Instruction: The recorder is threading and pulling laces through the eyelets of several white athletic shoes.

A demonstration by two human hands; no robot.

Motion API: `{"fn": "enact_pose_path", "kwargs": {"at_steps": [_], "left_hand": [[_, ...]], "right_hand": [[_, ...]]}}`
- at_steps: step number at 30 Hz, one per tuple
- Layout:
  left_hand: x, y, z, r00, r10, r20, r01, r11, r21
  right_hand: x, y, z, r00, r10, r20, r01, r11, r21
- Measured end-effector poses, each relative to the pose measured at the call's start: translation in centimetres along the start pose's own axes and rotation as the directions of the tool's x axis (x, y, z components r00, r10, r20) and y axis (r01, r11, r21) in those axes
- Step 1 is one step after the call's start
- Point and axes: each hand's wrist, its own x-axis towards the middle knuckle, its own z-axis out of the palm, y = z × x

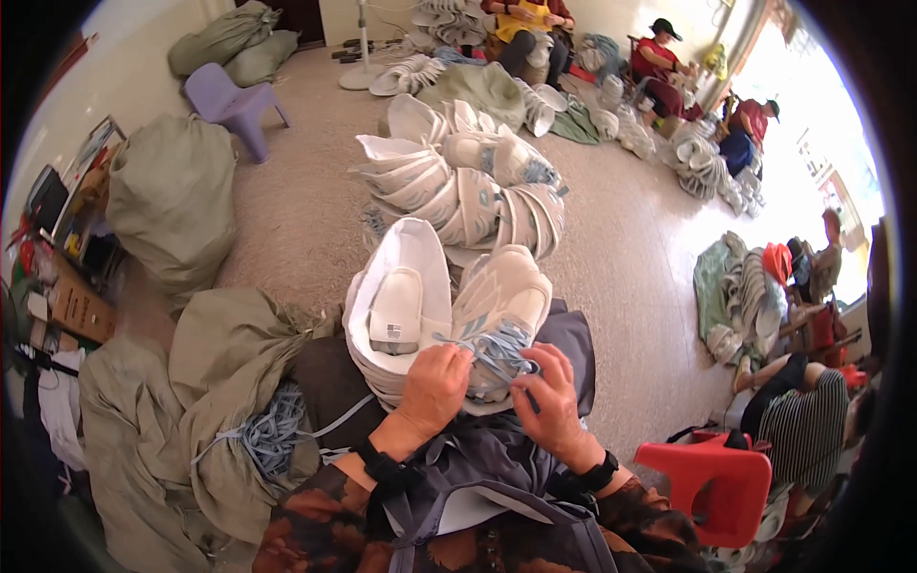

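Note:
On my lap lies a white shoe upper (513, 279), with a light blue shoelace (499, 344) bunched over its eyelets. My left hand (437, 384) is closed with fingertips pinched at the lace's left side. At the right side, my right hand (548, 396) has thumb and curled fingers closed round a lace loop. Left of this upper, also on my lap, sits a nested stack of white uppers (355, 320) with its padded opening facing up. Inside the opening shows a pale tongue (395, 304) with a small printed label.
Curved rows of nested uppers (475, 205) lie on the floor ahead. By my left side, blue laces (274, 435) rest on a green cloth sack (205, 353). A full sack (172, 201) and a purple chair (229, 103) stand farther left. A red stool (707, 477) is close right; several people sit beyond.

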Motion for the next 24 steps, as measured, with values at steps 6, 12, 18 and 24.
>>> {"fn": "enact_pose_path", "kwargs": {"at_steps": [6, 12, 18, 24], "left_hand": [[-0.2, -0.6, 0.6, 0.989, -0.147, -0.013, 0.144, 0.981, -0.134], [-0.3, -1.4, 0.7, 0.955, -0.290, 0.070, 0.293, 0.868, -0.401], [0.1, -0.8, -0.1, 0.928, -0.347, 0.138, 0.372, 0.831, -0.414], [-0.7, -1.6, -0.7, 0.946, -0.316, 0.076, 0.324, 0.898, -0.296]], "right_hand": [[2.5, -1.8, 2.6, 0.989, -0.025, 0.148, 0.049, 0.986, -0.160], [3.7, -1.6, 4.5, 0.989, 0.003, 0.145, 0.032, 0.970, -0.243], [3.4, -0.6, 4.2, 0.995, -0.046, 0.090, 0.065, 0.973, -0.220], [-0.3, -1.1, -3.3, 0.948, -0.051, 0.315, 0.037, 0.998, 0.051]]}}
